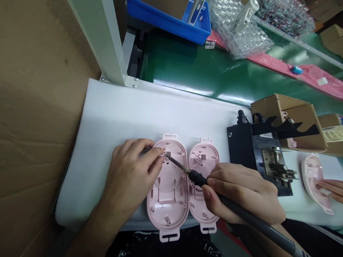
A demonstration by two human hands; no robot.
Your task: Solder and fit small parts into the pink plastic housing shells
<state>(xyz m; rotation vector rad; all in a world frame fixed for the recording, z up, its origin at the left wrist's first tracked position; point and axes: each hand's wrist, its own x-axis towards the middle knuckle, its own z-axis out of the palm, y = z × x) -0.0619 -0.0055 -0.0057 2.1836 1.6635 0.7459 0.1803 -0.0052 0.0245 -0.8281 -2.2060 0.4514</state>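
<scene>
While the right hand (241,189) grips a soldering iron (198,178) like a pen, its tip angles up and to the left, with the long grey handle running down to the lower right. The tip appears to meet the upper end of the left pink plastic shell (167,210) near a small square opening, though the nearby fingertips (159,151) crowd the view and the exact contact is hard to judge. The left hand (131,171) lies partly open over that end of the shell, its curled fingers resting on the rim.

Both oval shells lie hollow side up on a white foam pad (128,114), side by side and touching or nearly so. Their long axes run toward the person, with a slotted tab at each end. The right pink plastic shell (203,200) sits partly beneath the right hand and the iron.

Past the pad's right end stands a black metal fixture (270,167) with a clamp. Beside it, an open cardboard box (302,125) sits behind a black rack. At the right edge, a co-worker's hand (328,189) rests on another pink shell (312,178). On the green tabletop (187,67) beyond the pad stands a blue bin (171,25), and a bubble-wrap bag (238,32) lies nearby.
</scene>
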